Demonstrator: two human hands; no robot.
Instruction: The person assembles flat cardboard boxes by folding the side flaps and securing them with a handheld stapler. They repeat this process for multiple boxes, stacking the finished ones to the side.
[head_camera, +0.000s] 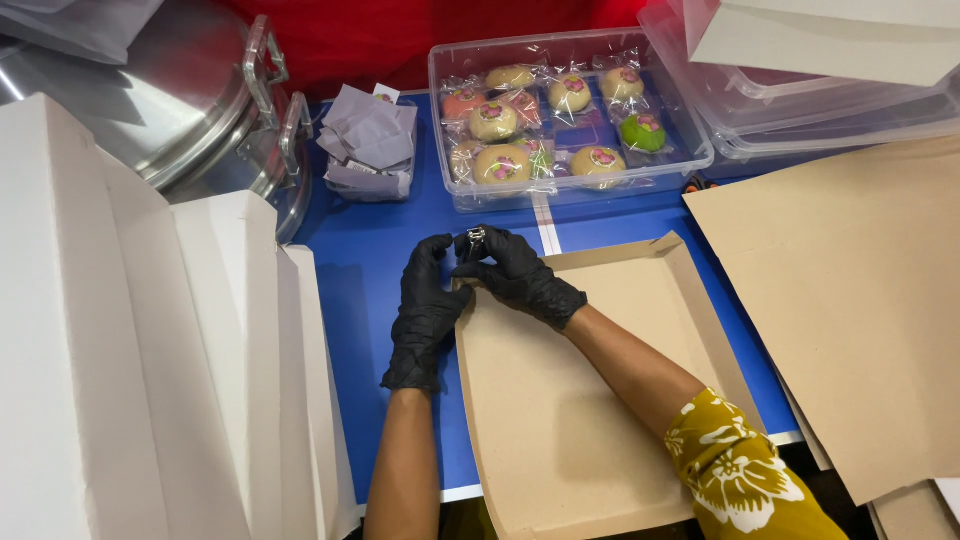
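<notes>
Both my hands wear black gloves. A shallow brown cardboard tray (590, 400) with folded-up walls lies on the blue table. My left hand (425, 310) rests along the tray's left wall and pinches its far left corner. My right hand (515, 272) reaches across the tray and pinches the same corner from the other side, fingers closed on the cardboard. A ring shows on one right finger.
A clear plastic bin (450, 190) of wrapped round pastries stands beyond the tray. A small bin of purple paper liners (368, 140) sits left of it. White folded boxes (150, 350) stand at left, metal pots (190, 90) behind. Flat brown cardboard sheets (860, 300) lie at right.
</notes>
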